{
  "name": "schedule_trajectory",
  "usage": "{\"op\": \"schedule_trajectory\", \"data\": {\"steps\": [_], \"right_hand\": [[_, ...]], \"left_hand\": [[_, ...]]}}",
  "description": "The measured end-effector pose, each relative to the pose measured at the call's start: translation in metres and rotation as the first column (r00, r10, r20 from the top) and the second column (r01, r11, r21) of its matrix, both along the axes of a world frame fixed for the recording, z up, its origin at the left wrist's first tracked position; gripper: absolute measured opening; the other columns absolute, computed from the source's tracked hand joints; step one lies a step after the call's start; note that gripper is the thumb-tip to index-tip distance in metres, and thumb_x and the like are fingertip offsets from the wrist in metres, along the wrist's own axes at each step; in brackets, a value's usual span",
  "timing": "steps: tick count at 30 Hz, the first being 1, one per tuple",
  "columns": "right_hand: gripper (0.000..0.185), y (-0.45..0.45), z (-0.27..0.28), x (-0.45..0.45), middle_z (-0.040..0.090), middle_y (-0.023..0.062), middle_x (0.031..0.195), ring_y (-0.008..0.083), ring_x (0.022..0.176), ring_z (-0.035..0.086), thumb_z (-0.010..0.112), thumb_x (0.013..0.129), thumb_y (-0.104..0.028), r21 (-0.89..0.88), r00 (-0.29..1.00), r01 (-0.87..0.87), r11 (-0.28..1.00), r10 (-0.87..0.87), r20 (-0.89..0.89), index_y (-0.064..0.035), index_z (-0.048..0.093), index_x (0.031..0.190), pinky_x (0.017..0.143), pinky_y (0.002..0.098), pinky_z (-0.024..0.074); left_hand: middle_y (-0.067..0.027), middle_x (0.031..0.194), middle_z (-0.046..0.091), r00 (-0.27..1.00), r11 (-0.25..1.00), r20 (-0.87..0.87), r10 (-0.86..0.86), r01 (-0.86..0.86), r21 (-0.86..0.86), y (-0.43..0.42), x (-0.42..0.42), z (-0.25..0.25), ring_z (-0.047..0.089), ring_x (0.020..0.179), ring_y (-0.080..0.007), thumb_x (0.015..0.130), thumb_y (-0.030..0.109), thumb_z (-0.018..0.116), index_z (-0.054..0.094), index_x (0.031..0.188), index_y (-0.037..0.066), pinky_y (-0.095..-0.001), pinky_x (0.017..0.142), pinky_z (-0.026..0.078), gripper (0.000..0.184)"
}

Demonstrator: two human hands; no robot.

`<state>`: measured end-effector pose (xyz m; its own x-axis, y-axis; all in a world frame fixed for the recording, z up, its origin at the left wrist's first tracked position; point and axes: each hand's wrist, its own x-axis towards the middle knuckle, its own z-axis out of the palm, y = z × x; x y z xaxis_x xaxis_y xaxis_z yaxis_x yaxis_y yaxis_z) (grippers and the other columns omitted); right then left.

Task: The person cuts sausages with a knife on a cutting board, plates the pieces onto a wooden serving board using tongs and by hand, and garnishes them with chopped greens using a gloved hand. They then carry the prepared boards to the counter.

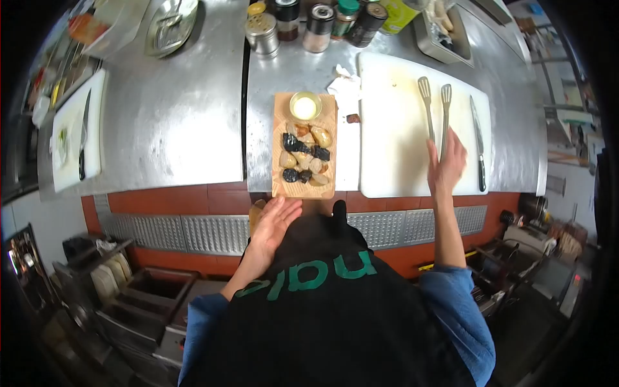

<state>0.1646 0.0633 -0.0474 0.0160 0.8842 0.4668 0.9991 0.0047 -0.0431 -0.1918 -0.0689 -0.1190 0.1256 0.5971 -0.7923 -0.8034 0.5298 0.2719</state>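
My right hand [448, 164] is closed round a pair of metal tongs [445, 106] with slotted ends, which point away from me over a white cutting board [393, 155]. Just right of the tongs lies a knife [478, 142] with a black handle. My left hand [276, 224] is at the near edge of a wooden serving board [280, 190], palm turned up and fingers stretched out; whether the fingertips reach under the board, I cannot tell. Browned potato-like pieces and dark charred chunks [320, 153] cover the wooden board, with a small glass bowl of pale sauce [305, 106] at its far end.
A crumpled white paper [345, 87] and a small brown scrap [353, 119] lie between the boards. Several spice jars [319, 29] stand at the back, beside a metal container [445, 35]. Far left are another cutting board [93, 142] with a knife and an oval metal dish [171, 29].
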Motion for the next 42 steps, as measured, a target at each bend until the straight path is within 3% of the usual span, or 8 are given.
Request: {"op": "schedule_trajectory", "data": {"steps": [3, 5, 8, 10, 19, 23, 27, 42], "right_hand": [[0.025, 0.074, 0.018, -0.090, 0.062, 0.0133, 0.106, 0.0293, 0.095, 0.060, 0.060, 0.085, -0.009, -0.092, 0.628, -0.393, 0.915, 0.194, -0.753, -0.0059, 0.062, 0.110, 0.083, 0.0354, 0.0467], [0.020, 0.134, -0.002, -0.139, 0.066, 0.0143, 0.093, 0.0294, 0.089, 0.062, 0.062, 0.082, -0.014, -0.232, 0.596, -0.679, 0.697, 0.338, -0.728, -0.0045, 0.067, 0.100, 0.078, 0.0342, 0.0482], [0.021, 0.187, -0.020, -0.186, 0.068, 0.0125, 0.085, 0.0266, 0.082, 0.064, 0.066, 0.077, -0.016, -0.531, 0.708, -0.706, 0.468, 0.455, -0.541, -0.0041, 0.069, 0.093, 0.073, 0.0334, 0.0494], [0.017, 0.200, -0.025, -0.203, 0.066, 0.0048, 0.071, 0.0137, 0.064, 0.061, 0.066, 0.078, -0.012, -0.780, 0.768, -0.607, 0.155, 0.367, -0.525, -0.0017, 0.069, 0.092, 0.060, 0.0263, 0.0478], [0.013, 0.195, -0.035, -0.190, 0.063, 0.0011, 0.070, 0.0075, 0.059, 0.053, 0.064, 0.079, -0.008, -0.778, 0.773, -0.620, 0.098, 0.244, -0.585, 0.0008, 0.069, 0.086, 0.053, 0.0226, 0.0440], [0.026, 0.199, -0.027, -0.182, 0.064, 0.0035, 0.072, 0.0099, 0.063, 0.055, 0.069, 0.071, -0.023, -0.766, 0.767, -0.634, 0.104, 0.208, -0.607, -0.0020, 0.071, 0.087, 0.056, 0.0267, 0.0455], [0.011, 0.200, -0.007, -0.193, 0.064, -0.0006, 0.073, 0.0052, 0.062, 0.055, 0.063, 0.081, -0.009, -0.683, 0.677, -0.730, 0.029, 0.170, -0.716, -0.0007, 0.069, 0.086, 0.056, 0.0215, 0.0441], [0.013, 0.209, -0.006, -0.536, 0.063, -0.0017, 0.073, 0.0066, 0.064, 0.053, 0.066, 0.078, -0.013, -0.569, 0.502, -0.818, -0.086, 0.376, -0.779, -0.0026, 0.070, 0.086, 0.060, 0.0238, 0.0446]], "left_hand": [[-0.0177, 0.104, 0.059, 0.986, 0.986, 0.009, 0.165, -0.166, 0.021, -0.004, 0.014, -0.008, 0.054, 0.109, -0.0327, 0.084, 0.017, 0.067, 0.056, 0.098, 0.002, -0.0458, 0.097, 0.045, 0.024], [-0.0160, 0.102, 0.060, 0.977, 0.975, 0.036, 0.210, -0.212, 0.073, -0.008, 0.020, -0.014, 0.058, 0.102, -0.0312, 0.082, 0.013, 0.068, 0.057, 0.094, 0.004, -0.0461, 0.095, 0.046, 0.018], [-0.0115, 0.090, 0.062, 0.980, 0.979, -0.046, 0.193, -0.189, 0.072, -0.004, 0.033, -0.011, 0.063, 0.089, -0.0272, 0.083, 0.007, 0.066, 0.056, 0.093, 0.004, -0.0441, 0.088, 0.051, 0.014], [-0.0106, 0.087, 0.061, 0.976, 0.976, -0.080, 0.204, -0.196, 0.099, 0.000, 0.039, -0.004, 0.063, 0.088, -0.0264, 0.083, 0.006, 0.066, 0.055, 0.092, 0.003, -0.0431, 0.086, 0.052, 0.014], [-0.0085, 0.080, 0.059, 0.958, 0.964, -0.179, 0.224, -0.191, 0.184, -0.001, 0.040, 0.012, 0.064, 0.078, -0.0217, 0.087, 0.006, 0.060, 0.052, 0.087, 0.001, -0.0368, 0.079, 0.056, 0.009], [-0.0099, 0.084, 0.061, 0.968, 0.982, -0.201, 0.148, -0.118, 0.150, 0.003, 0.031, 0.041, 0.064, 0.079, -0.0215, 0.088, 0.006, 0.058, 0.052, 0.088, 0.001, -0.0351, 0.079, 0.055, 0.007], [-0.0150, 0.089, 0.063, 0.953, 0.962, -0.236, 0.187, -0.130, 0.240, -0.004, 0.015, 0.057, 0.066, 0.080, -0.0221, 0.089, 0.006, 0.056, 0.053, 0.099, -0.005, -0.0307, 0.074, 0.056, 0.016], [-0.0167, 0.099, 0.062, 0.852, 0.897, -0.358, 0.383, -0.251, 0.363, -0.041, -0.272, 0.085, 0.064, 0.088, -0.0240, 0.089, 0.006, 0.056, 0.052, 0.106, -0.007, -0.0342, 0.076, 0.057, 0.022]]}}
